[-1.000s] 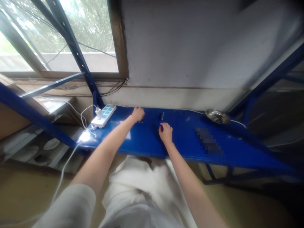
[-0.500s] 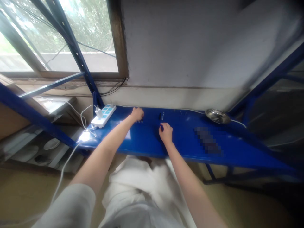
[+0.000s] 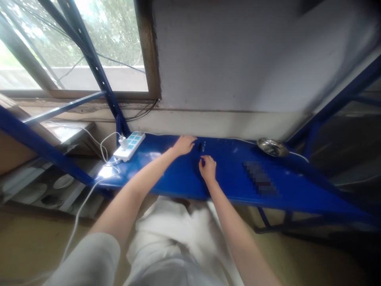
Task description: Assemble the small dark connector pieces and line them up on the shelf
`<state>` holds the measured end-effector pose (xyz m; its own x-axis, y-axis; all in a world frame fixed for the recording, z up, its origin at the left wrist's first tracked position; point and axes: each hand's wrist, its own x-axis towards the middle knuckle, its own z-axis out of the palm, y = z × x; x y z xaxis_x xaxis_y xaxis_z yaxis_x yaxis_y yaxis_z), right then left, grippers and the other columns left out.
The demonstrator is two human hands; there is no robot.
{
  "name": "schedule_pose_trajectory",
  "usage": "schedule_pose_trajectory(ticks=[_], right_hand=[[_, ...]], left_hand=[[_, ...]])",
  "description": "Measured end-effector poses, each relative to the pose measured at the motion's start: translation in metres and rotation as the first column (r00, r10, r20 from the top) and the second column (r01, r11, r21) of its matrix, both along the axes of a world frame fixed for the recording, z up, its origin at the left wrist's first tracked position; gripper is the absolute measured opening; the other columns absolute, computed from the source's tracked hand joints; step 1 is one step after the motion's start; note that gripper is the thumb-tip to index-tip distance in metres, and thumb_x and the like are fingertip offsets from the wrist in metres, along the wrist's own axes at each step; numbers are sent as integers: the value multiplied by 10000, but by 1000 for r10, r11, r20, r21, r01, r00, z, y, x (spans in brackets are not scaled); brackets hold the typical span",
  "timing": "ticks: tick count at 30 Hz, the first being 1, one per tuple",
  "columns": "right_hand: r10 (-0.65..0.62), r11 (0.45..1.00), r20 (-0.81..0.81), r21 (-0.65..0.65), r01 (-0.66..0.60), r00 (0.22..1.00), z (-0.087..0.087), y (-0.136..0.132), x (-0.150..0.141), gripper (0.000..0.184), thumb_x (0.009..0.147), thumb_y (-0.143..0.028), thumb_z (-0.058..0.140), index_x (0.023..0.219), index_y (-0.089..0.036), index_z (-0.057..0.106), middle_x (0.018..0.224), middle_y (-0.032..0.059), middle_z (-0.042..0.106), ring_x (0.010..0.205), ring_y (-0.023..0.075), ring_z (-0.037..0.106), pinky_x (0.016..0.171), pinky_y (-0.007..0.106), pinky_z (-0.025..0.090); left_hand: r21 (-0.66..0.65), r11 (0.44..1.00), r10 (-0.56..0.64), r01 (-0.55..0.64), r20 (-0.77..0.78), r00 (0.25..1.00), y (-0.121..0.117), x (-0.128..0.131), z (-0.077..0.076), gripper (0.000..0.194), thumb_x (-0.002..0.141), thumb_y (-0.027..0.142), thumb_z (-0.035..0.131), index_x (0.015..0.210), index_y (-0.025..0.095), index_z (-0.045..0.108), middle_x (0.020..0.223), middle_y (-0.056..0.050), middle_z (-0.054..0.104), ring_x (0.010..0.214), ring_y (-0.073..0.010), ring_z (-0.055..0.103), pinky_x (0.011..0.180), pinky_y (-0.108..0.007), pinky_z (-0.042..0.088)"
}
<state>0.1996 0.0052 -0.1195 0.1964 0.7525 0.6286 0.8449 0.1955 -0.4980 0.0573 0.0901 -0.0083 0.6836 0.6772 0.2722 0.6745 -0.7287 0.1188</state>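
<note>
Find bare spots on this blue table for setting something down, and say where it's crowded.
Bare table shows between left forearm and right hand, between that hand and the pixelated object, and right of that object. Crowded: back middle, where small pieces lie beside left hand.

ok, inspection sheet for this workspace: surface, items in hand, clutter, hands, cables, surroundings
Surface: glossy blue tabletop, glare toward its left end
Job's things: small dark piece beside small clear pieces; too small to identify
Clutter: metal dish and pixelated dark item, right; power strip, left
Hands: left hand near the dark piece; right hand curled; contents unclear
Cables: white cable hangs off the left end
Surroundings: window, left; grey wall behind
</note>
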Motion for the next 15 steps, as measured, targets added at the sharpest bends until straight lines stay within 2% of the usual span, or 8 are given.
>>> schedule_pose_trajectory(ticks=[3,6,10,15], right_hand=[[-11,1000,-5,-8,11,1000,0,0,0,211,810,-184,386,918,-161,566,933,100,623,884,219,549,761,350,367],[-14,1000,-15,-18,14,1000,1,0,0,207,804,-185,392,913,-164,566,940,103,620,895,222,545,763,349,366],[-15,1000,-51,-26,14,999,2,0,0,210,800,-185,389,903,-171,571,958,105,618,905,220,543,771,350,369],[-8,1000,-106,-25,5,994,3,0,1,219,803,-202,386,896,-177,583,954,98,617,916,220,543,797,362,372]], left_hand=[[-53,998,21,-23,-46,999,-12,16,-14,508,872,227,329,1375,188,276,1311,-116,451,1154,-240,437,907,-378,347],[-116,989,79,-90,-96,992,-18,29,-33,589,867,203,322,1421,205,121,1350,-134,393,1169,-262,414,903,-406,348],[-166,972,147,-165,-112,983,-18,40,-55,618,865,208,330,1428,214,73,1359,-138,375,1171,-274,402,909,-415,346],[-200,956,190,-212,-125,974,-14,47,-64,587,875,227,322,1423,211,112,1349,-142,385,1193,-276,377,926,-429,337]])
